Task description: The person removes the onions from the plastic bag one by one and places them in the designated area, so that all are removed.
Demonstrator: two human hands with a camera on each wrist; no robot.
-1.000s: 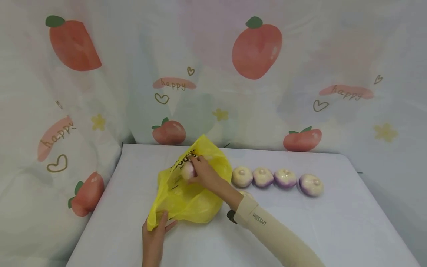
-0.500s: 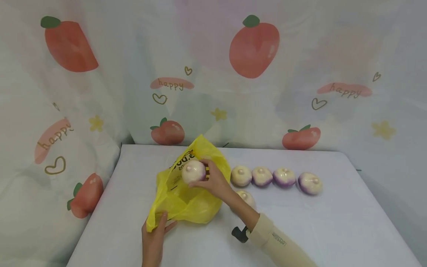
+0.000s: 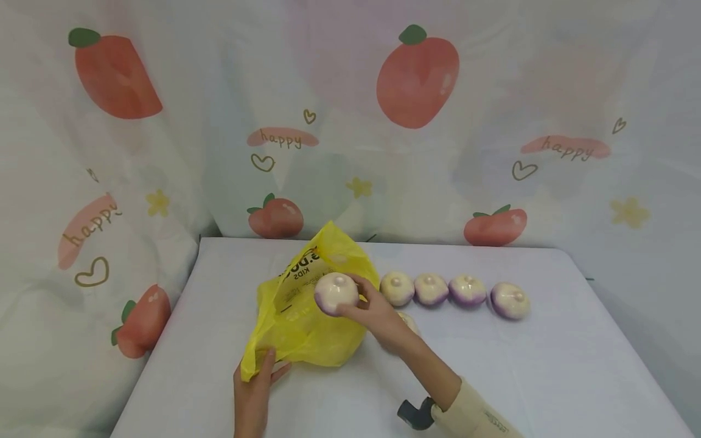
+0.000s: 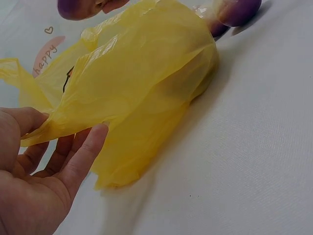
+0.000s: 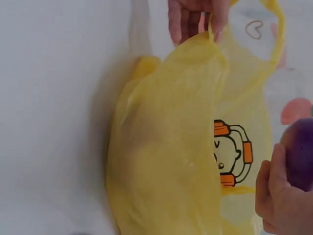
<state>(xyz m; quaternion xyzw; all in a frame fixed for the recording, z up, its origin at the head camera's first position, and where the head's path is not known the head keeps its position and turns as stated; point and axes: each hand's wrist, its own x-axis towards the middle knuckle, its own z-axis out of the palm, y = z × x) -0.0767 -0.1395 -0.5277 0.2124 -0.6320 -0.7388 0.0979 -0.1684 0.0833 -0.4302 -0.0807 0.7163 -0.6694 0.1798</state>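
My right hand (image 3: 378,316) holds a glossy, round cream-and-purple vegetable (image 3: 335,294), turnip-like with a small nub, in front of the bag's wide mouth. Fingers and thumb curl round its side; in the right wrist view its purple side (image 5: 299,152) shows. The yellow plastic bag (image 3: 328,347), printed with dark lettering, lies on its side, mouth spread. My left hand (image 3: 254,389) pinches the bag's near edge between thumb and fingers, as the left wrist view shows at the rim (image 4: 63,125). A dim, darker shape shows through the bag wall.
Several matching vegetables (image 3: 431,289) stand in a row right of the bag on the white table (image 3: 547,377). Another (image 3: 409,322) sits nearer, partly hidden behind my right hand. A printed cloth (image 3: 339,73) hangs behind and along the left.
My right hand has drawn back from inside the bag's mouth toward the right and nearer, still holding the vegetable, which has turned. The left hand keeps its place on the bag.
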